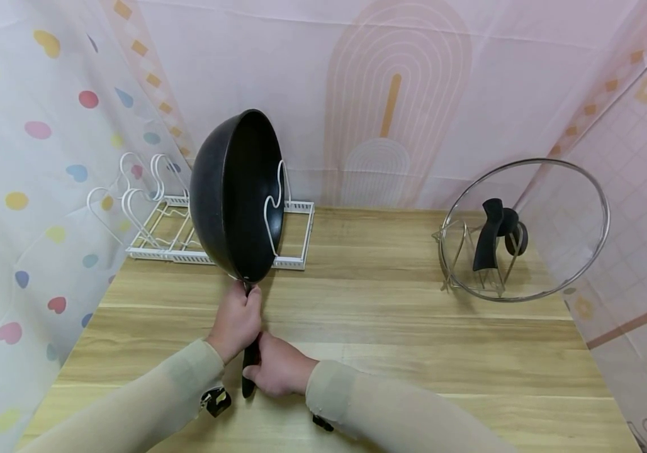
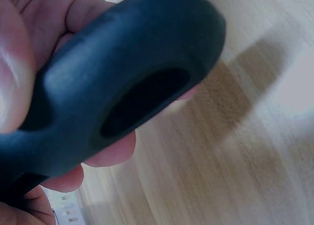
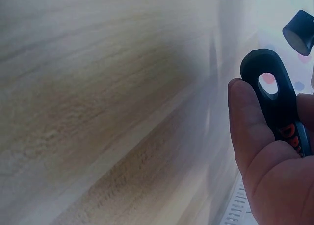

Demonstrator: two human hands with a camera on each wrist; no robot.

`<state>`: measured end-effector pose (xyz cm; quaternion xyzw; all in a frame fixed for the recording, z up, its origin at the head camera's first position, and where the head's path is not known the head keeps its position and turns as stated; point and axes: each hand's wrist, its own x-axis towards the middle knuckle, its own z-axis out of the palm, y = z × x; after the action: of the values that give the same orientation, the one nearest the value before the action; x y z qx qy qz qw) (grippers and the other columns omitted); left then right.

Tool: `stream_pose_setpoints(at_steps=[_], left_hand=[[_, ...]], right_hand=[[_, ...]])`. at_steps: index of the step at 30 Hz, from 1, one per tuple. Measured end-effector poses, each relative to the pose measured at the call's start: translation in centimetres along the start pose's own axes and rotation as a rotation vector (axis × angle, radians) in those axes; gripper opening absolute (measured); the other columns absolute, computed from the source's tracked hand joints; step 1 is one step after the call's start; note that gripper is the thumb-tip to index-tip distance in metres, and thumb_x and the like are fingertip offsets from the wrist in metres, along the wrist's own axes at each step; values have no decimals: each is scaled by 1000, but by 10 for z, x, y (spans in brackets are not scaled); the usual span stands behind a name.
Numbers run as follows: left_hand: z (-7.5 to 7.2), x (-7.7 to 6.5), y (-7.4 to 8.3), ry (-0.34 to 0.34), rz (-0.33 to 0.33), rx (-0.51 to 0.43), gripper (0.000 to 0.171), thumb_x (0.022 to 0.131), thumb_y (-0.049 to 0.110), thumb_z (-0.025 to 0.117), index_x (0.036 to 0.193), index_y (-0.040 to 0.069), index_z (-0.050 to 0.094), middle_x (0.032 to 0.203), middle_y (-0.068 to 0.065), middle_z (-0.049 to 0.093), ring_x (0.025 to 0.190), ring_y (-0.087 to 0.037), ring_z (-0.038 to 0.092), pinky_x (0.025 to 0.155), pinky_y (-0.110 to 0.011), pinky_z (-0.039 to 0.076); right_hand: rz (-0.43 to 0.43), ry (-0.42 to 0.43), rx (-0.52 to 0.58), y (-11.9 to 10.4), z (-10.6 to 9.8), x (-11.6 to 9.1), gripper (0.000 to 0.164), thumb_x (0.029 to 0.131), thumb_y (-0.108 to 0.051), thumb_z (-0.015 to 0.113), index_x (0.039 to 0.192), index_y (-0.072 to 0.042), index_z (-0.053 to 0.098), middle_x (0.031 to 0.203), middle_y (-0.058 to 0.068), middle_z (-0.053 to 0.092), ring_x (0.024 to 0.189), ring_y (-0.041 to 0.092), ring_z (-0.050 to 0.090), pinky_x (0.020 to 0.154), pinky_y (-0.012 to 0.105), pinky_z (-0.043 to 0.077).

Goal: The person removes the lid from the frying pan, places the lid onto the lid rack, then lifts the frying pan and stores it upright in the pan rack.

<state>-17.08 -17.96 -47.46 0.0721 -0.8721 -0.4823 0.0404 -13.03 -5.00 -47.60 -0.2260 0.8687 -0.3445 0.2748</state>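
Observation:
A black wok [image 1: 209, 189] stands on its side between the wire dividers of a white rack [image 1: 292, 263], its hollow facing right. Its handle [image 1: 248, 380] points toward me, low over the wooden table. My left hand [image 1: 236, 322] grips the handle close to the wok's body. Behind it, my right hand [image 1: 281, 366] holds the handle nearer its end, thumb on top. The handle's rounded end [image 2: 152, 53], with its oval hanging hole, shows large in the left wrist view. Right-hand fingers [image 3: 248, 107] lie along the handle in the right wrist view.
More white wire dividers [image 1: 131, 207] rise from the rack's left part. At the right, a glass lid [image 1: 607, 214] with a black knob handle [image 1: 489, 236] leans upright in a small wire stand [image 1: 459, 255]. Patterned curtains [image 1: 301, 75] enclose the wooden table [image 1: 386, 327].

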Motion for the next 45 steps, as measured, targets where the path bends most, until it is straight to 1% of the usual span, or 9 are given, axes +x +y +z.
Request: stream_pose_setpoints(at_steps=[3,9,16,25,32,37,42,45], left_hand=[[1,1,-2,4,0,14,21,109,17,39,95,6,48,75,-4,39,65,-24,41,66,-36,38],[2,2,-5,0,10,15,20,110,18,39,97,5,48,77,-5,38,67,-25,41,67,-37,38],[2,1,-6,8,25,72,21,110,18,39,99,4,51,78,-5,39,73,-27,45,73,-38,41],[3,1,-6,2,27,76,22,110,19,39,99,5,51,82,-7,42,83,-30,49,81,-41,44],[4,1,-8,0,30,80,22,109,18,39,95,5,50,79,-6,41,75,-28,47,76,-39,43],[4,1,-7,3,30,85,22,109,17,40,94,6,50,78,-6,43,75,-28,48,76,-39,44],[5,1,-6,6,35,71,22,109,16,40,93,6,51,77,-6,46,72,-26,49,74,-38,43],[5,1,-7,4,34,80,22,109,16,40,94,5,51,78,-7,46,76,-28,50,76,-39,44]], right_hand=[[0,-2,-1,1,1,1,41,98,-22,73,131,-7,56,113,6,70,108,8,63,97,22,52],[8,-12,-10,5,3,4,41,99,-22,72,132,-7,55,117,6,69,110,7,63,98,22,51],[45,-20,-19,8,5,7,46,100,-25,71,139,-6,54,126,7,69,116,7,63,101,23,51],[49,-7,-41,10,7,9,47,100,-25,71,138,-5,54,124,8,70,114,7,64,100,22,52],[66,5,-63,9,8,10,46,100,-26,72,137,-6,55,123,7,71,113,7,65,99,22,52],[77,9,-85,8,8,10,46,100,-28,72,137,-7,55,124,7,71,114,8,65,99,23,53],[75,18,-105,8,8,9,43,99,-29,72,134,-7,57,120,6,72,112,9,66,97,23,53],[72,21,-107,9,8,10,41,99,-29,72,131,-8,58,118,6,72,111,9,67,96,23,54]])
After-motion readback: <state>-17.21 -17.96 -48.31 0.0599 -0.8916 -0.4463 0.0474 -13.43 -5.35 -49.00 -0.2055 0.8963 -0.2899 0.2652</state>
